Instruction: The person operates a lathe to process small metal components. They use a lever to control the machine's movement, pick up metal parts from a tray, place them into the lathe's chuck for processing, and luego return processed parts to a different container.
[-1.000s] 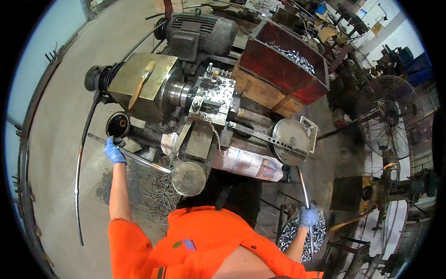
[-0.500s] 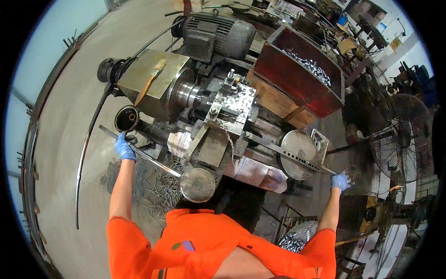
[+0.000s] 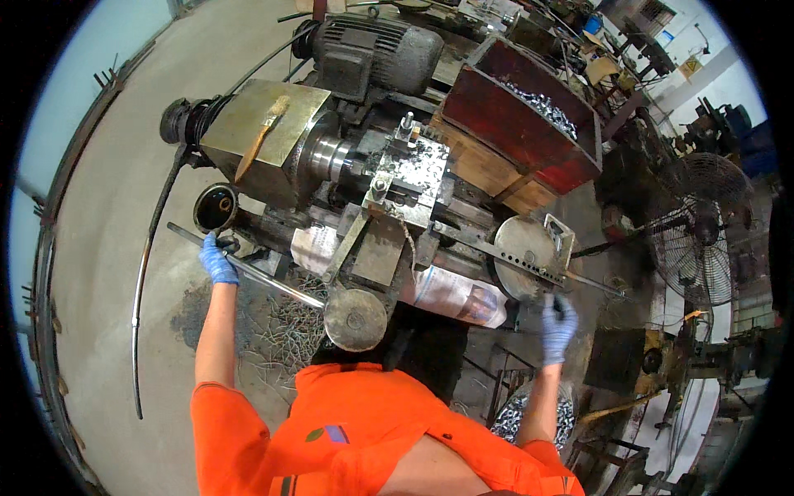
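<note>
My left hand, in a blue glove, is closed around a long metal lever bar. That bar runs to a round metal disc at the front of a lathe. My right hand, also gloved, is raised with fingers apart and nothing visible in it. It is just in front of a larger disc and off the rod handle beside that disc. Between my hands, the tool slide is littered with metal chips and faces the shiny spindle chuck.
A wooden-handled brush lies on the headstock cover. Behind the lathe stands a red bin of small metal parts; a basket of similar parts is under my right forearm. Curly shavings cover the floor at left. A fan stands at right.
My right hand has left the rod handle at the right and moved left and nearer to my body. My left hand keeps its hold on the lever bar. The view has shifted slightly.
</note>
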`<state>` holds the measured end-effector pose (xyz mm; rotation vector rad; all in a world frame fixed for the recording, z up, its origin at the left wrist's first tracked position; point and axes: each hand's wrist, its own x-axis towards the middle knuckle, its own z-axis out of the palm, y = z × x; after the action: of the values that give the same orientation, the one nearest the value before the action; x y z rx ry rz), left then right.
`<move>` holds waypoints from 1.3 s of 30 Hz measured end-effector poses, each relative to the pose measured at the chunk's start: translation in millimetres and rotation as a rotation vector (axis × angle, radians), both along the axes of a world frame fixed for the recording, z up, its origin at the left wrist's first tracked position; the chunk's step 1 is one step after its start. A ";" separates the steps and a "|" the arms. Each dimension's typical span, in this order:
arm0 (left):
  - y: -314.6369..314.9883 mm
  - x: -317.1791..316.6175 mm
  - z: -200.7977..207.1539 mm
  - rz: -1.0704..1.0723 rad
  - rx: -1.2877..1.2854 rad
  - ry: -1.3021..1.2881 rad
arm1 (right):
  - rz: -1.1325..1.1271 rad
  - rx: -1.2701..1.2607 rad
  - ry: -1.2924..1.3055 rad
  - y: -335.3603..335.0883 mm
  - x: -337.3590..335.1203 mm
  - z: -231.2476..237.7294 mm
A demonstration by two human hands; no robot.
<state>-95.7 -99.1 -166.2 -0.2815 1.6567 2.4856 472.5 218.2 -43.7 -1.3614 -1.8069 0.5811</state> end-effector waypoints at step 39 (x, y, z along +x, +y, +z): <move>-56.2 -56.5 -129.2 -0.490 -1.080 0.486 | -0.014 -0.211 -0.820 -179.2 83.0 -156.6</move>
<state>-152.2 -155.3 -295.4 0.6083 2.6875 1.1712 555.5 39.0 -200.3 -1.9372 -2.4108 0.2024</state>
